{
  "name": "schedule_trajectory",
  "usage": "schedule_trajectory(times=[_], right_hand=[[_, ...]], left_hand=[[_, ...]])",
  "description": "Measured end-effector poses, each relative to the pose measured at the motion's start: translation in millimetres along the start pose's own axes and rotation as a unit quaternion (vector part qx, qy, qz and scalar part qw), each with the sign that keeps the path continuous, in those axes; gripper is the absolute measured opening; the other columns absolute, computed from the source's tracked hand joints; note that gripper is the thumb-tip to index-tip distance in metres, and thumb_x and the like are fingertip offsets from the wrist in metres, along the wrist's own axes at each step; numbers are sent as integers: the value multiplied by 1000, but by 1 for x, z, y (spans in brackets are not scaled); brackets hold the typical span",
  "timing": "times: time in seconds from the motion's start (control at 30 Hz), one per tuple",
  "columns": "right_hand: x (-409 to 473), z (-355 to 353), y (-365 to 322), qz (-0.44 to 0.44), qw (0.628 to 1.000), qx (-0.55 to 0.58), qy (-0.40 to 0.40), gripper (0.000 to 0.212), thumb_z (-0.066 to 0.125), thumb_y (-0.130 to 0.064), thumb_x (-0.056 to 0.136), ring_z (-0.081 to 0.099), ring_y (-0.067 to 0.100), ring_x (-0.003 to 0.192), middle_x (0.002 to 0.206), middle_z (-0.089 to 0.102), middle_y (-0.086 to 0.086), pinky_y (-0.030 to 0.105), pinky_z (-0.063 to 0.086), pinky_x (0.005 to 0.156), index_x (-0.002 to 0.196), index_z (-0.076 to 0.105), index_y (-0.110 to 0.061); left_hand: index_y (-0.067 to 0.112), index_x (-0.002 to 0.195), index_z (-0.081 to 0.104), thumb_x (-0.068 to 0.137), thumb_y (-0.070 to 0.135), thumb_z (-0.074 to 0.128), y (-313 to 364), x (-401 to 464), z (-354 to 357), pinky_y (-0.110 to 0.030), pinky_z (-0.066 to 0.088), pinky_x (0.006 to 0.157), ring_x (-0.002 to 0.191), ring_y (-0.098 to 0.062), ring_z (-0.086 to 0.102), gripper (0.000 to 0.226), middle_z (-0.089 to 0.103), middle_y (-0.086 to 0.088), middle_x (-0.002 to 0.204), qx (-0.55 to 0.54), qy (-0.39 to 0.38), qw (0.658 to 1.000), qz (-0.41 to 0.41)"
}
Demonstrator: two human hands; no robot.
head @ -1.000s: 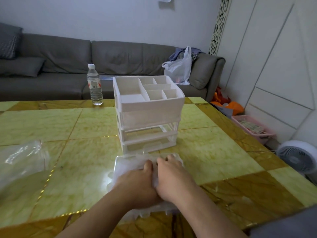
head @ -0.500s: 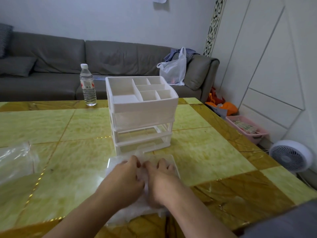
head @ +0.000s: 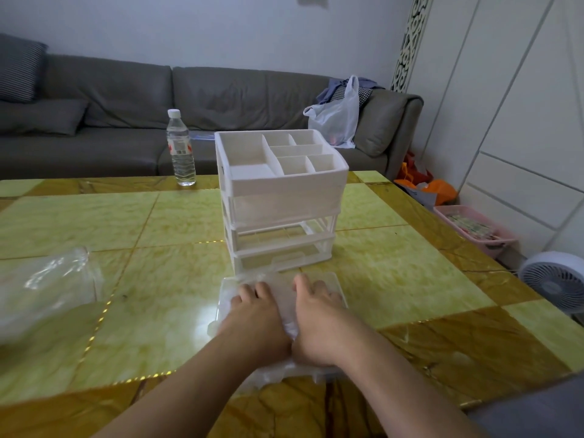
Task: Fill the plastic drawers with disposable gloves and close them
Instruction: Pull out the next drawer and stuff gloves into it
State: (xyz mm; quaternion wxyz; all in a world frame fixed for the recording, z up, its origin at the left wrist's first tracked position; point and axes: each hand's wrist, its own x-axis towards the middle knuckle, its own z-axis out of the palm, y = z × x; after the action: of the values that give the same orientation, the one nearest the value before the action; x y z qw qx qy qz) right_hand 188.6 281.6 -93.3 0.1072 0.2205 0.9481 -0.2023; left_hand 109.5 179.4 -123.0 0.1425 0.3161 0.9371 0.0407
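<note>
At lower centre, the left hand [head: 257, 324] and right hand [head: 319, 324] press flat, fingers spread, on gloves [head: 279, 298] in the pulled-out drawer [head: 331, 281] before the organizer [head: 281, 197].

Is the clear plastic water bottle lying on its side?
No, the clear plastic water bottle stands upright on the green marble table.

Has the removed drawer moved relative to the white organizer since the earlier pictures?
No clear move. The drawer lies just in front of the organizer as before, both hands pressing gloves into it; the apparent shift is the camera's.
</note>
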Motion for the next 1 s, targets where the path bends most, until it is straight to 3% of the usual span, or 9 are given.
schedule_trajectory(times=[0.1,0.17,0.27,0.4,0.53,0.6,0.7,0.83,1.0], right_hand=[[3,-2,0,-6,1000,-5,-5,102,73,-18,85,33,38,145,157,29,11,46,44,109,163,8,-28],[5,-3,0,-15,1000,-14,-10,100,73,-20,85,32,39,146,160,25,10,47,45,110,162,12,-37],[9,-2,-3,-10,999,-23,-22,95,71,-26,85,32,41,146,161,18,9,47,45,113,161,17,-47],[16,12,-6,-21,998,-64,7,80,66,-52,83,36,44,135,156,26,13,52,45,111,151,25,-49],[22,16,-3,-17,998,-66,-13,84,72,-42,88,18,48,153,170,3,13,59,36,120,154,20,-47],[18,11,-5,-5,999,-42,-28,87,76,-29,88,11,46,157,172,-7,8,60,35,121,155,24,-48],[11,6,-7,2,999,-38,-24,96,73,-19,89,12,44,157,173,-11,5,58,38,120,161,19,-49],[7,0,-6,-10,999,-23,-28,94,66,-10,87,19,42,154,170,-3,5,52,46,114,161,22,-47],[9,-1,-4,-14,999,-23,-48,96,71,-11,86,17,40,154,169,-9,2,55,47,113,159,22,-52]], left_hand=[[1,153,16,73,61,43,-4,3,4,-40,38,108,130,-37,38,103,32,-19,143,-15,-2,1000,-8],[6,157,14,70,59,35,-5,4,5,-40,37,110,130,-36,36,105,32,-17,143,13,1,1000,8],[8,159,14,88,51,44,-7,2,-3,-41,35,111,130,-36,35,88,32,-17,143,56,-6,997,47],[6,150,35,102,30,48,-13,-14,-30,-38,40,109,130,-32,40,55,38,-15,145,19,-24,996,85],[38,139,41,99,48,52,-27,-69,-49,-31,47,101,128,-6,39,42,40,19,137,-56,98,978,175],[47,128,44,97,58,48,-30,-94,-49,-26,49,95,120,5,42,33,42,29,127,-34,90,973,211],[42,118,52,102,54,39,-38,-93,-32,-31,53,83,108,-2,53,23,55,21,114,28,83,971,220],[29,96,61,103,37,45,-39,-73,-28,-35,52,72,81,-10,59,19,63,11,87,-40,72,985,155],[22,120,55,102,33,47,-17,-48,-32,-35,56,83,93,-20,64,22,69,-3,109,-4,-1,997,77]])
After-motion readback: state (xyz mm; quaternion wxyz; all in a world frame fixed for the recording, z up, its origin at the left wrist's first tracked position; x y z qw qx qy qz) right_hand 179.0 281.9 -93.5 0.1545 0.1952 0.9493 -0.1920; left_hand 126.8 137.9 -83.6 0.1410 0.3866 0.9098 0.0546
